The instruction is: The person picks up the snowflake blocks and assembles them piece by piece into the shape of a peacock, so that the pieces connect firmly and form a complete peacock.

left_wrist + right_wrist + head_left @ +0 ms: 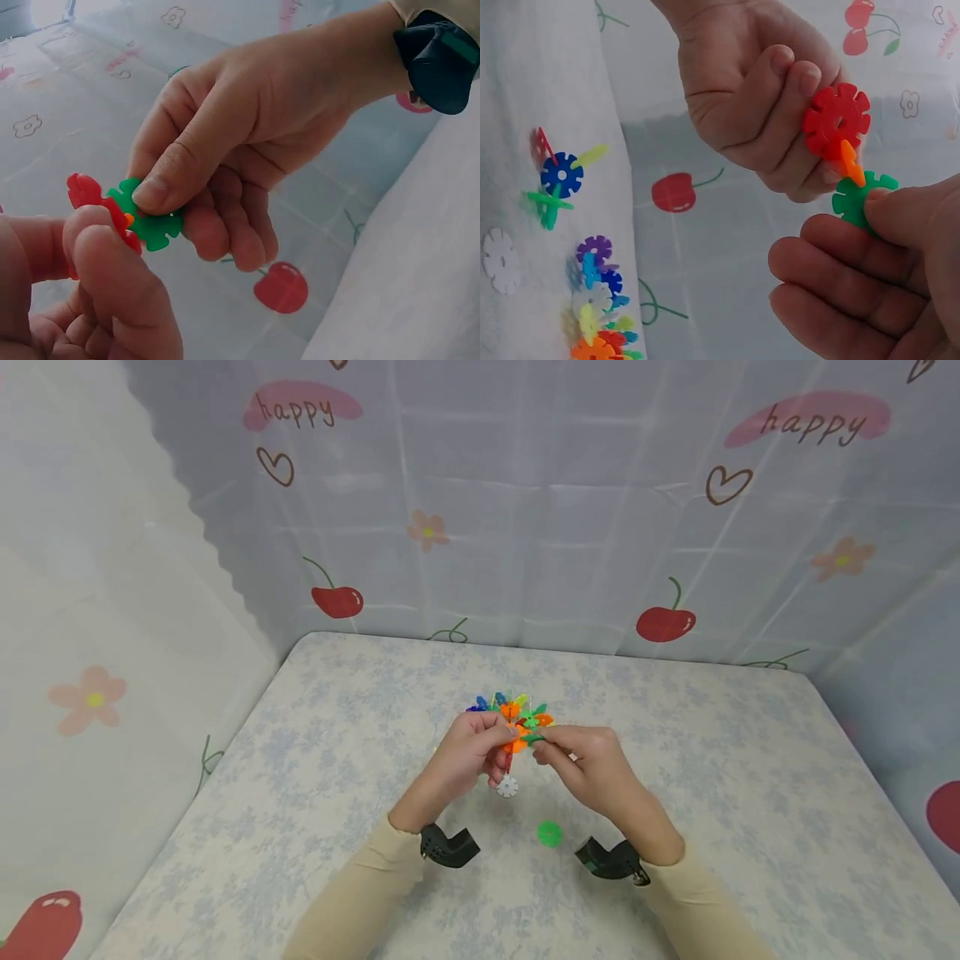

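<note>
My left hand [467, 748] pinches a red notched disc [832, 112], a flat plastic interlocking piece with a slotted middle. An orange disc [848, 162] seen edge-on in the right wrist view joins onto the red one. Between the thumb and forefinger of my right hand [592, 766] is a green notched disc [849, 199], touching the orange disc. Both hands meet above the table, the pieces between them. My left fingers hide part of the red disc in the left wrist view, and my right thumb covers some of the green one.
Behind the hands stands a cluster of joined multicoloured discs [501, 701]. A loose green disc [550, 834] lies on the table between the wrists, and a white disc [507, 787] shows below my left fingers. A small blue-centred assembly [561, 176] appears in the right wrist view.
</note>
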Motion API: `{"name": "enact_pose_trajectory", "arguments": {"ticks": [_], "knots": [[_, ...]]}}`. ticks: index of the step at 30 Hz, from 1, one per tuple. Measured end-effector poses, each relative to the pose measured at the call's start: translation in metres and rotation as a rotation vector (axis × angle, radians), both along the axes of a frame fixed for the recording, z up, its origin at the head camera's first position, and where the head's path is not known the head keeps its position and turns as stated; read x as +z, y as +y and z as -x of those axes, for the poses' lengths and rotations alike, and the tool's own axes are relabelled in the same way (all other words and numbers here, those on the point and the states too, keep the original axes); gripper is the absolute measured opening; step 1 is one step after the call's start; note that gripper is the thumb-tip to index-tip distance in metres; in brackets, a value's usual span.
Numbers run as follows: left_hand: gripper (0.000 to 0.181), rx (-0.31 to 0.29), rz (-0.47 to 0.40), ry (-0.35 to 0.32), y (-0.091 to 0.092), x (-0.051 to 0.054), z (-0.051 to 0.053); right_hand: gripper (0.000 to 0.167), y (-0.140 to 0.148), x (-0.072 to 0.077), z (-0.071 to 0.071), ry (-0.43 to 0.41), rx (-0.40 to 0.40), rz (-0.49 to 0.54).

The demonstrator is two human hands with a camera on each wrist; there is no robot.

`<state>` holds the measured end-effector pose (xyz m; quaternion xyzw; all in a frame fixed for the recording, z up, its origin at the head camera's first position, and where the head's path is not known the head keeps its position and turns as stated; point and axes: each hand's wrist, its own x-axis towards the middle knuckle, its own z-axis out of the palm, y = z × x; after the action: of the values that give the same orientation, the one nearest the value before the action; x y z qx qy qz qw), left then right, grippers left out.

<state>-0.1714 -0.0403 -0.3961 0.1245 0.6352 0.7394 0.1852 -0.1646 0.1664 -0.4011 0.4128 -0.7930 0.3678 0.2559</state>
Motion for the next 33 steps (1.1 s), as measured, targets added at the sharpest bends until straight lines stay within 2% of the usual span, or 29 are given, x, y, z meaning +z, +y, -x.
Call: {"name": "enact_pose_trajectory", "arguments": {"ticks": [2,5,9,11,13,15,17,18,19,21,24,26,30,33], "knots": [[0.028,-0.010,0.004,0.006,-0.001,-0.001,0.001,0.015,-0.003,-0.003,0.001,-0.007,0.000,0.022],[0.029,-0.016,0.034,0.014,-0.001,-0.004,0.002,0.009,-0.006,-0.009,0.000,0.005,-0.015,0.036],[0.035,-0.063,0.037,-0.026,-0.004,-0.006,0.006,0.009,-0.008,-0.011,-0.001,-0.016,0.010,0.054],[0.036,-0.060,0.056,-0.017,-0.005,-0.006,0.007,0.011,-0.009,-0.011,-0.001,-0.103,0.027,0.071],[0.035,0.011,0.112,0.056,-0.005,-0.005,0.008,0.019,-0.009,-0.012,0.002,-0.250,-0.006,0.045],[0.032,0.114,0.156,0.114,-0.004,-0.005,0.008,0.026,-0.011,-0.019,0.006,-0.404,-0.081,-0.042],[0.031,0.201,0.150,0.128,-0.002,-0.007,0.008,0.036,-0.016,-0.031,0.010,-0.538,-0.143,-0.216],[0.030,0.221,0.116,0.105,-0.002,-0.008,0.008,0.040,-0.019,-0.038,0.012,-0.552,-0.155,-0.328],[0.030,0.215,0.066,0.072,-0.002,-0.009,0.009,0.043,-0.022,-0.045,0.013,-0.555,-0.160,-0.422],[0.028,0.178,-0.058,-0.037,-0.001,-0.010,0.010,0.040,-0.028,-0.057,0.012,-0.522,-0.124,-0.544],[0.026,0.118,-0.198,-0.175,0.001,-0.011,0.010,0.031,-0.034,-0.065,0.009,-0.491,-0.098,-0.594],[0.023,0.098,-0.258,-0.230,0.002,-0.011,0.011,0.024,-0.036,-0.066,0.009,-0.541,-0.102,-0.575],[0.018,0.100,-0.308,-0.263,0.001,-0.011,0.011,0.016,-0.031,-0.062,0.014,-0.788,-0.118,-0.562],[0.015,0.129,-0.261,-0.198,0.000,-0.010,0.011,0.018,-0.020,-0.060,0.021,-0.901,-0.082,-0.536]]}}
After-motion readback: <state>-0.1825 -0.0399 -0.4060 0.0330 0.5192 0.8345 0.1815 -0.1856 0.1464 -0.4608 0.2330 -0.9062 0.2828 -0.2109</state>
